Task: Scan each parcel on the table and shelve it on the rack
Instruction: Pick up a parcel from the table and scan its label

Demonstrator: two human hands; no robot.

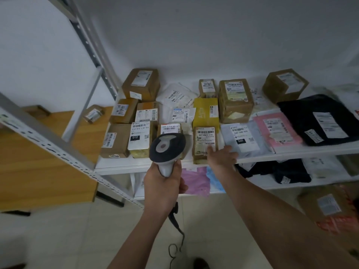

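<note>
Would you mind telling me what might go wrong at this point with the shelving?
The brown parcel under the right hand overhangs the front edge of the white shelf; a careless nudge might tip it off. The scanner in the left hand trails a looped cable near the floor, which could snag a foot. Parcels sit packed close, so the wrong label might get scanned.

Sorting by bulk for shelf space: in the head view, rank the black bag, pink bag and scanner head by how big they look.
1. black bag
2. pink bag
3. scanner head, though it is nearer the camera, so unsure.
</note>
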